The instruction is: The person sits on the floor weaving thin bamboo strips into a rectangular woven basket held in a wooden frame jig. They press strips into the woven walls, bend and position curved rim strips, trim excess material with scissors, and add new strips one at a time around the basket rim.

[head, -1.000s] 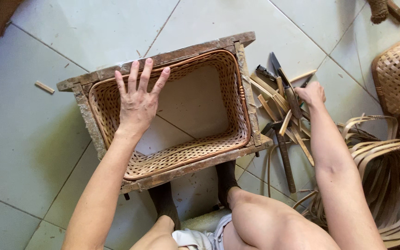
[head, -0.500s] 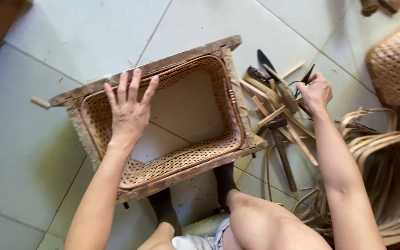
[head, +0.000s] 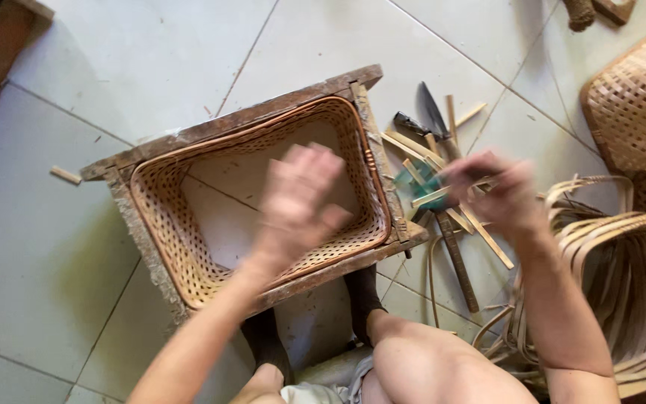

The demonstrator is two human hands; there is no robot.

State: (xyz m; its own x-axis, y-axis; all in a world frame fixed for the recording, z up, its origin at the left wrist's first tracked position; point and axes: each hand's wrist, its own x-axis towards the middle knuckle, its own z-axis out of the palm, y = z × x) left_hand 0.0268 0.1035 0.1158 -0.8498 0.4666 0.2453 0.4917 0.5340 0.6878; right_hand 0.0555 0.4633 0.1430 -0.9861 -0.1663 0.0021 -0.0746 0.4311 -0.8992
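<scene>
A rectangular frame of rough, weathered grey-brown wood (head: 211, 133) stands on the pale grey tiled floor (head: 114, 67), and set inside it is a woven cane basket wall (head: 177, 239) of open lattice, honey-coloured, with a smooth rounded rim following the frame's inner edge. The basket has no bottom here: the floor tiles show through its middle.

The left hand (head: 297, 198) hovers over the open middle of the basket, blurred by motion, fingers loosely spread apart and gripping nothing that can be seen. Whether it touches the weave cannot be told.

The right hand (head: 499, 191) is just beside the frame's right edge, also blurred, its fingers closed together around something small; a patch of green (head: 422, 183) shows at the fingertips along with a thin pale cane splint (head: 443, 196), but what exactly is clamped cannot be told.

Under and around that hand lies a loose scatter of flat, straw-coloured cane strips (head: 487, 239), a dark pointed metal blade (head: 434, 112) and a long brown wooden-handled tool (head: 457, 262). To the right, a bundle of long curved cane strips (head: 622, 269) loops on the floor, and a finished woven lattice basket (head: 637, 105) sits at the upper right edge. A short wood offcut (head: 65, 175) lies left of the frame.
</scene>
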